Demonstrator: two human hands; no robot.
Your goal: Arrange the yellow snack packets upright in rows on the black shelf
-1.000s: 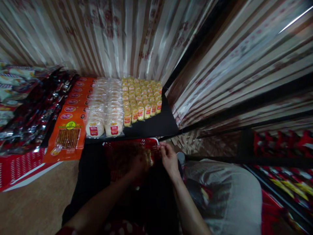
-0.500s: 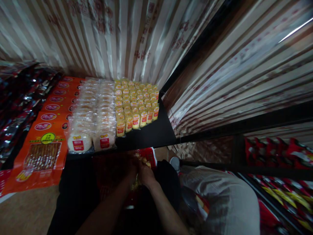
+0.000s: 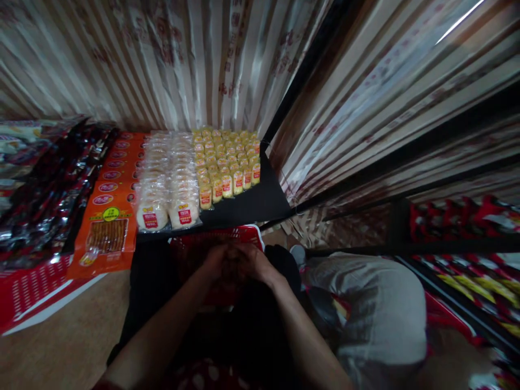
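Over a red plastic basket [image 3: 255, 234] between my knees, my left hand [image 3: 218, 259] and my right hand [image 3: 252, 261] are close together with fingers curled inward. Shadow and blur hide what is between them. Beyond the basket, on a black shelf [image 3: 244, 207], stand rows of small yellow-wrapped snack packets [image 3: 227, 162]. To their left are two rows of clear-wrapped round white crackers [image 3: 184, 214] with red labels. Neither hand touches the shelf goods.
Orange snack bags [image 3: 108, 230] and dark shiny packets [image 3: 49, 195] lie farther left, with another red basket [image 3: 36, 287] below. A person's leg in light trousers [image 3: 377, 309] is close on my right. Red packs [image 3: 455, 219] fill the right shelves; curtains [image 3: 174, 65] hang behind.
Both hands have drawn closer together over the basket, and the yellow pieces seen by them earlier no longer show. The view has shifted, revealing more of the left side.
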